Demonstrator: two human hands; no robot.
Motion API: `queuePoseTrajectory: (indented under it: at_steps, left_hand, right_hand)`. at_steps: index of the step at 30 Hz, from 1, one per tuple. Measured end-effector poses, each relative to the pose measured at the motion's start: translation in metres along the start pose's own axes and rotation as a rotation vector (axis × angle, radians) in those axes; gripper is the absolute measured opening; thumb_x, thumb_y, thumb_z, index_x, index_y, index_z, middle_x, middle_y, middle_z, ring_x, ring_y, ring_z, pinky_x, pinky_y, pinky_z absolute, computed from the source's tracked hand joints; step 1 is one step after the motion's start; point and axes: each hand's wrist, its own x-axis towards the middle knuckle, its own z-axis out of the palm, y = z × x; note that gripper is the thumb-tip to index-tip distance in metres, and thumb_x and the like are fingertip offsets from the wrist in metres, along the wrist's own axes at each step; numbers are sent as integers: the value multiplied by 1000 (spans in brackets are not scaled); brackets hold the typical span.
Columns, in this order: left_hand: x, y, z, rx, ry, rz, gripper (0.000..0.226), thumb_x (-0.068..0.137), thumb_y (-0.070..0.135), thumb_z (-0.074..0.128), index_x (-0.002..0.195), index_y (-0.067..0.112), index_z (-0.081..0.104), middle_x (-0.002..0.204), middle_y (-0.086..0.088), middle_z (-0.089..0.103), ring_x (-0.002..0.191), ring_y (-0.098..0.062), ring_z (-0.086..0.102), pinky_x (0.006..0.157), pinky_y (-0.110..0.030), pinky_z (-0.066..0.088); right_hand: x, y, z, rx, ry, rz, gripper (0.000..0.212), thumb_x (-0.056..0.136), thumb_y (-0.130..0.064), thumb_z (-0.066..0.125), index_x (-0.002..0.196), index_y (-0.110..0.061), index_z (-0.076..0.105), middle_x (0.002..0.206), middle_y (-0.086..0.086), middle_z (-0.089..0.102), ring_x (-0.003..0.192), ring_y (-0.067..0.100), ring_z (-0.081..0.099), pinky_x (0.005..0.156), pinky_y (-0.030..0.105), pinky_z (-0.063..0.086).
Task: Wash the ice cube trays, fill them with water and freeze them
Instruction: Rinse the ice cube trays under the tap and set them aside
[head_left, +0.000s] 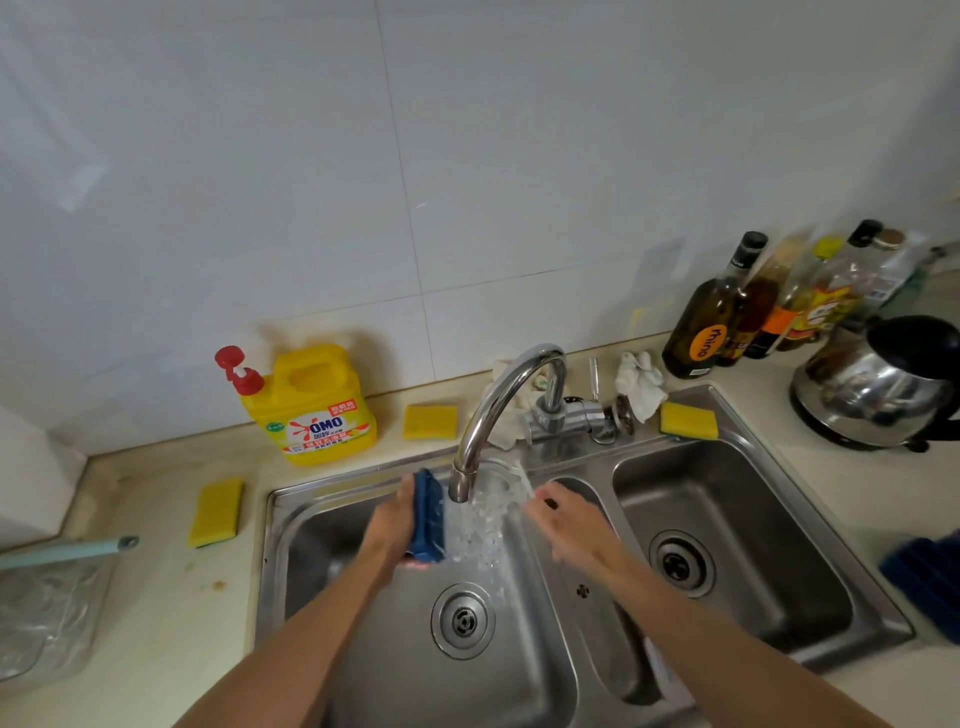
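The left hand (400, 525) grips the blue ice cube tray (428, 519) on its edge. The tray is at the back of the sink's (519, 675) left bowl, just beside the water (480, 525) that runs from the tap (498, 410). The right hand (563, 519) is on the other side of the water, near something clear. It is blurry, so I cannot tell if its fingers hold anything.

To wash well, I think the tray should turn so water gets into every little cup.

Another blue tray (924, 577) lies at the right edge of the counter (171, 597). The soap bottle (311, 410) and a yellow sponge (430, 422) sit along the back edge. Nothing seems to block them.
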Motion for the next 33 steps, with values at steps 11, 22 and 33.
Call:
queuePoseTrajectory:
  at_steps: [11,22,33]
  left_hand:
    - [-2,-7,44,-106,-93,-29,34,103,36,40,84,13,57,62,-3,68,63,-23,65,56,-30,51]
    - [-6,-12,64,-467,-24,-99,43,97,61,47,105,21,61,102,-13,72,90,-34,70,68,-45,60]
    - [-22,-26,78,-397,82,-43,30,95,30,67,120,17,58,105,-10,68,93,-32,67,68,-42,57]
  right_hand:
    - [-20,58,-35,-21,-173,103,53,85,-39,67,133,-31,45,106,-11,61,86,5,65,58,12,47]
    - [-76,151,-70,-595,-229,47,73,83,-14,77,144,-23,39,142,1,40,116,18,49,98,32,48]
    - [-101,190,-67,-1014,-270,3,100,88,-8,70,163,-26,6,170,12,-2,155,39,7,121,55,24]
